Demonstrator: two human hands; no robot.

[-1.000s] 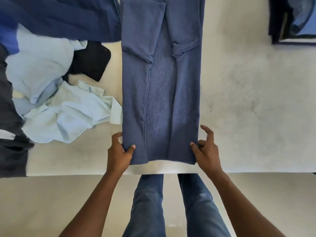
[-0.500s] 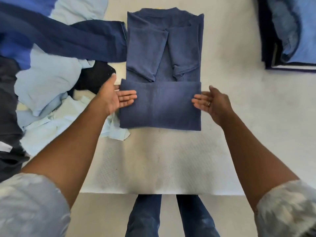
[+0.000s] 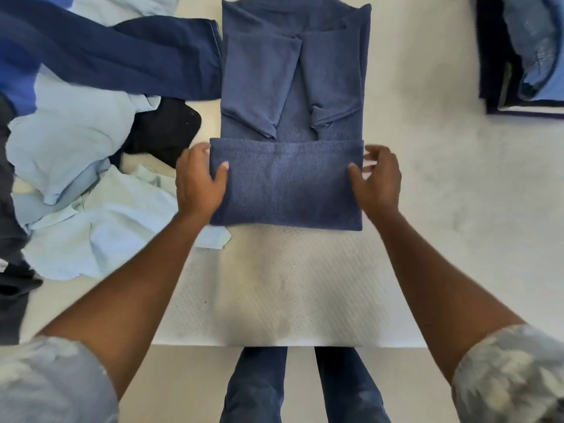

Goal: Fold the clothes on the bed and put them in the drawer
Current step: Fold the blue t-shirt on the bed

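You are mid-fold on the blue knit sweater (image 3: 287,184), which lies flat on the bed (image 3: 457,209), sleeves tucked in and hem panel doubled up. Your left hand (image 3: 198,181) pinches its left edge, thumb on top. Your right hand (image 3: 378,181) has its thumb at the right edge, but its fingers are blurred and the grip is unclear. Next, the soft ribbed panel probably needs lifting evenly at both edges and turning squarely toward the collar.

Navy ribbed sweater (image 3: 287,184) — white dimpled bed (image 3: 287,285), pale-blue shirts (image 3: 91,221) — grey-blue mottled sleeves (image 3: 506,374).
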